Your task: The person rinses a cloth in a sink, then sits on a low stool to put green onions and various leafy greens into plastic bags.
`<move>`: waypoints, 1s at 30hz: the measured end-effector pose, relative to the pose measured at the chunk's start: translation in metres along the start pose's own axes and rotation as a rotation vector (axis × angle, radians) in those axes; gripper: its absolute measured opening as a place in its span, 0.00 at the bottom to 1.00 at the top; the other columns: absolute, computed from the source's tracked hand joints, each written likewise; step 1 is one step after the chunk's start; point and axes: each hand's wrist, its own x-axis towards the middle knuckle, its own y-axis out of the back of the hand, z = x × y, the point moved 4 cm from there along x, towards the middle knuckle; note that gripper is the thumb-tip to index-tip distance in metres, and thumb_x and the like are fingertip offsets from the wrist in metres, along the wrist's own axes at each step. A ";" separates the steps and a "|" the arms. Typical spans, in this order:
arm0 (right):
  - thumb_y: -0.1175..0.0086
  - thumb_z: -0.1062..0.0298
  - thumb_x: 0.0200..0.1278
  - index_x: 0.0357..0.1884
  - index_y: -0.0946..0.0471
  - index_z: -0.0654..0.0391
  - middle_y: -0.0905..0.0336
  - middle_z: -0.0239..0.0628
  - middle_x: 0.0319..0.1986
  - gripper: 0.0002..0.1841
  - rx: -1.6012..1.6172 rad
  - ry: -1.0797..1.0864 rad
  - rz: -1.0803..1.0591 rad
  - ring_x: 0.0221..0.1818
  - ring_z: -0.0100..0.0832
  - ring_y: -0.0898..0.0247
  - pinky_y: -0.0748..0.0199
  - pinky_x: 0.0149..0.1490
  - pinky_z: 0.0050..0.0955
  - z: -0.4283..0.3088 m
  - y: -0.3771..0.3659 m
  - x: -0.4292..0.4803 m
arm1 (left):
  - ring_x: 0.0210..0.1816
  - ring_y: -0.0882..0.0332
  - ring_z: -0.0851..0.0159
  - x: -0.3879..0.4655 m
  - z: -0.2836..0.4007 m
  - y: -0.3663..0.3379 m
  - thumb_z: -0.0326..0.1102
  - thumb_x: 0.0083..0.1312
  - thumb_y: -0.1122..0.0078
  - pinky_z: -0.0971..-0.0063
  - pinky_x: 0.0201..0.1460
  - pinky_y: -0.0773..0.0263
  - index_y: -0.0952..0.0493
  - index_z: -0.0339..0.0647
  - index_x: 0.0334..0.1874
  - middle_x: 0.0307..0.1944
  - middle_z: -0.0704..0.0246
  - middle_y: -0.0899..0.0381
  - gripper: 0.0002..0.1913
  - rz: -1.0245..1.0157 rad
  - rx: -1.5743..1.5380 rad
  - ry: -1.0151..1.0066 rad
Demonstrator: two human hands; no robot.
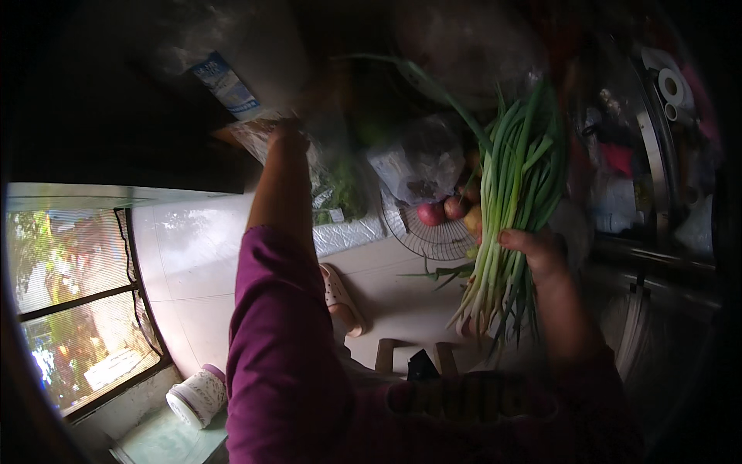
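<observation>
A large bunch of spring onions (504, 191) is gripped in my right hand (536, 249), with the thumb across the pale stalks. The green tops point away from me and the roots hang towards me. My left arm reaches far forward into shadow, and my left hand (288, 132) is at a clear plastic bag (261, 130). Its fingers are hidden there, so their hold is unclear. Beside that bag lies a packet with a blue and white label (226, 86), which bears writing.
A round wire basket (429, 232) below the spring onions holds red onions (430, 214) and a clear plastic bag (420, 162). Bagged leafy greens (342, 200) lie on a silvery foil sheet (348, 236). A white bucket (197, 400) stands by the screened window (81, 307) at left.
</observation>
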 end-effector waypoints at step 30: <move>0.44 0.68 0.39 0.46 0.34 0.62 0.29 0.37 0.32 0.26 -0.032 0.009 0.014 0.33 0.30 0.31 0.30 0.38 0.28 -0.002 -0.003 0.000 | 0.32 0.30 0.61 -0.039 0.000 0.011 0.49 0.48 0.43 0.72 0.33 0.34 0.33 0.36 0.44 0.35 0.63 0.29 0.27 0.107 -0.475 -0.013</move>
